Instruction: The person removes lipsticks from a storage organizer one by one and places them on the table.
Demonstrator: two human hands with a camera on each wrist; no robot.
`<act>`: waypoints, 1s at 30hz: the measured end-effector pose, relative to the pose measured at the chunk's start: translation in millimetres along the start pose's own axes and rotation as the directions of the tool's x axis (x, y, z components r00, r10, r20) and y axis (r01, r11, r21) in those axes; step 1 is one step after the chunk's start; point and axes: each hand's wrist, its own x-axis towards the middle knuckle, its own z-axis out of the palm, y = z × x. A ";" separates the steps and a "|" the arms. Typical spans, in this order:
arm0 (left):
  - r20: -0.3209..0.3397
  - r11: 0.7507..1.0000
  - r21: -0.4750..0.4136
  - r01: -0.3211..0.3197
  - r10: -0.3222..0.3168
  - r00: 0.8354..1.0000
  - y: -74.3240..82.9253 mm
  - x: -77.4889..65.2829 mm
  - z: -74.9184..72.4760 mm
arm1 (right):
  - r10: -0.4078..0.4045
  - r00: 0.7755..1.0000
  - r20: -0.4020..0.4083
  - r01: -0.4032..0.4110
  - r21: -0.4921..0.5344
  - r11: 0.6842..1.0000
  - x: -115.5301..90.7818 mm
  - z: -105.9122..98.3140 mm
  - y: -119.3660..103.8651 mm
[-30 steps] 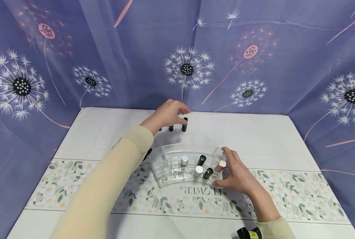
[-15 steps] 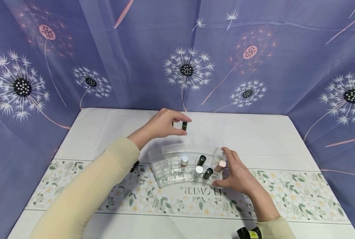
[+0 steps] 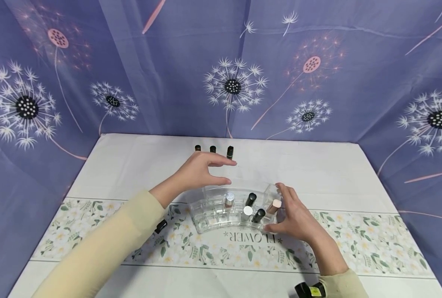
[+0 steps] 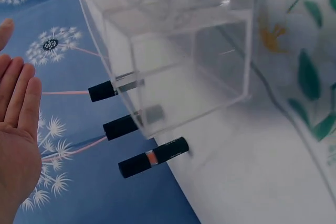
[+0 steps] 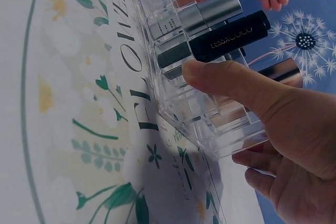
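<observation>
My left hand [image 3: 200, 169] hovers over the back edge of a clear acrylic lipstick organizer [image 3: 202, 225], thumb and fingers spread with nothing between them. Just behind it, three black lipsticks stand in a row: a right one [image 3: 230, 152], a middle one [image 3: 212, 149] and a left one [image 3: 198, 147], their lower parts partly hidden. My right hand [image 3: 299, 219] grips the organizer's right end, thumb at the front and fingers behind. Several tubes stand in its slots, among them a silver-capped tube [image 3: 229, 200], a black lipstick [image 5: 228, 38] and a rose-gold tube [image 3: 274, 207].
A white table cover [image 3: 336, 169] with a floral band [image 3: 359, 236] lies under everything. Purple dandelion-print cloth [image 3: 169, 74] hangs behind and at both sides. Black wrist camera mounts show at the left sleeve and the right sleeve [image 3: 342, 285].
My left hand had its thumb and finger around the right black lipstick half a second ago. It has since drawn back toward the organizer, leaving the lipstick standing. The right hand stays put.
</observation>
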 end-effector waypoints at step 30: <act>0.058 0.999 -0.052 -0.015 0.018 0.998 -3.1 -31.5 34.4 | 0.017 1.000 0.016 -0.018 0.014 1.000 0.5 -0.6 -0.5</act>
